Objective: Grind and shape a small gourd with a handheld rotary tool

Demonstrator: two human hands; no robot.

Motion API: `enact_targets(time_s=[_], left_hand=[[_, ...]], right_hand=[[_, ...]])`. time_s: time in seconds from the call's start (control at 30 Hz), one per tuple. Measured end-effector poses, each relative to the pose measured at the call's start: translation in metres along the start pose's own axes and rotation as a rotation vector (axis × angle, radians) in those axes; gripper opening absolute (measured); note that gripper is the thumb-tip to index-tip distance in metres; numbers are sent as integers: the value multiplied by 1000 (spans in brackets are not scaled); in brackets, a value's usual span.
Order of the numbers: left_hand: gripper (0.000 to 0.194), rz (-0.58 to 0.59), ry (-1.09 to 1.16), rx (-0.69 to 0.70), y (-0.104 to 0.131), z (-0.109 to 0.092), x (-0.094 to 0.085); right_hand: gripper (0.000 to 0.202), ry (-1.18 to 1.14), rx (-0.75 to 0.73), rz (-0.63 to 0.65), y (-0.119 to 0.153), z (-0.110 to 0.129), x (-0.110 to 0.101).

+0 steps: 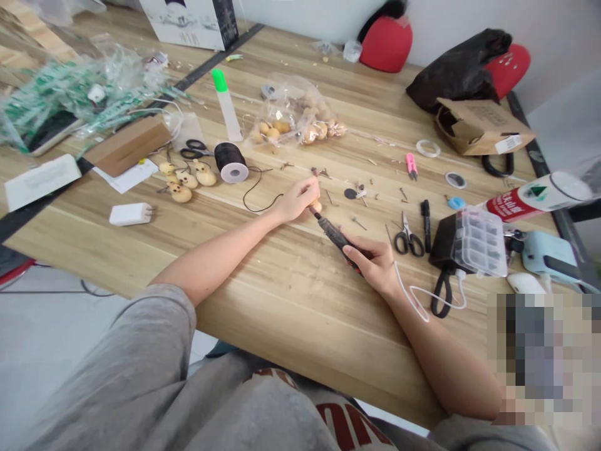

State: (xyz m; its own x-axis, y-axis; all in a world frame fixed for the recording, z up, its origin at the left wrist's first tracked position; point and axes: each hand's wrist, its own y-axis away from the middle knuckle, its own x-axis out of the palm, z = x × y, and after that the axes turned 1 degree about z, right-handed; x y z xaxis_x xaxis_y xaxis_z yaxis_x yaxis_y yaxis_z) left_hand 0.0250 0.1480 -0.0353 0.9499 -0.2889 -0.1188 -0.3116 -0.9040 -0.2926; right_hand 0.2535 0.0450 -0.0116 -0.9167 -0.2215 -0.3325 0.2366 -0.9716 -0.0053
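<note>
My left hand (pixel 298 200) is closed around a small tan gourd (pixel 317 206), mostly hidden by the fingers. My right hand (pixel 375 263) grips a dark handheld rotary tool (pixel 337 237), its tip pointing at the gourd; whether they touch I cannot tell. Several small tool bits (pixel 329 198) lie scattered just beyond both hands. To the left sit several finished-looking mini gourds (pixel 186 180) with dark face marks and cords. A spool of black cord (pixel 231 161) stands beside them, its loose end running toward my left wrist.
Farther back lies a clear bag of gourds (pixel 300 119) near a green-capped glue bottle (pixel 226 103). Scissors (pixel 408 237), a black marker (pixel 426 225) and a compartment box (pixel 481 241) with a white cable are at right. A white charger (pixel 131 214) lies at left.
</note>
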Motion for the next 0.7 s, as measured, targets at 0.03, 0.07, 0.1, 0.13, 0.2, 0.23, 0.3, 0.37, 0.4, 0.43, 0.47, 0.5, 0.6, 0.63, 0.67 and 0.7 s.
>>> enact_targets(time_s=[0.03, 0.07, 0.1, 0.13, 0.2, 0.23, 0.3, 0.37, 0.4, 0.43, 0.47, 0.5, 0.6, 0.63, 0.67, 0.7], left_hand=[[59, -3, -1, 6, 0, 0, 0], [59, -1, -6, 11, 0, 0, 0], [59, 2, -10, 15, 0, 0, 0], [58, 4, -9, 19, 0, 1, 0], [57, 2, 11, 14, 0, 3, 0], [57, 2, 17, 8, -1, 4, 0], [55, 1, 0, 9, -1, 7, 0], [53, 8, -32, 21, -1, 9, -1], [52, 10, -42, 27, -1, 9, -1], [51, 9, -44, 29, -1, 9, -1], [50, 4, -39, 27, -1, 9, -1], [50, 1, -34, 24, -1, 8, -1], [50, 9, -53, 24, 0, 5, -1], [51, 23, -68, 21, 0, 3, -1], [51, 35, -78, 17, 1, 2, 0], [52, 41, -82, 13, 1, 1, 0]], right_hand=[[46, -6, 6, -6, 0, 0, 0], [47, -16, 21, -17, 0, 0, 0], [47, -26, 37, -25, 0, -1, 0], [46, -32, 43, -25, 0, -1, 0], [44, -31, 27, -9, -1, -1, 0], [43, -30, 20, -4, -1, 0, 0], [44, -36, 33, -11, -1, 0, 0], [45, -51, 64, -29, -1, 0, -1], [45, -52, 68, -26, -1, 0, -1], [44, -47, 57, -17, -1, 1, -1], [43, -39, 40, -7, -1, 1, 0], [42, -31, 25, -2, -1, 1, 0], [44, -33, 40, -24, 0, 1, 0], [44, -38, 50, -29, 0, 1, 0], [43, -38, 48, -24, 0, 1, 0], [42, -36, 35, -13, 0, 1, 0]])
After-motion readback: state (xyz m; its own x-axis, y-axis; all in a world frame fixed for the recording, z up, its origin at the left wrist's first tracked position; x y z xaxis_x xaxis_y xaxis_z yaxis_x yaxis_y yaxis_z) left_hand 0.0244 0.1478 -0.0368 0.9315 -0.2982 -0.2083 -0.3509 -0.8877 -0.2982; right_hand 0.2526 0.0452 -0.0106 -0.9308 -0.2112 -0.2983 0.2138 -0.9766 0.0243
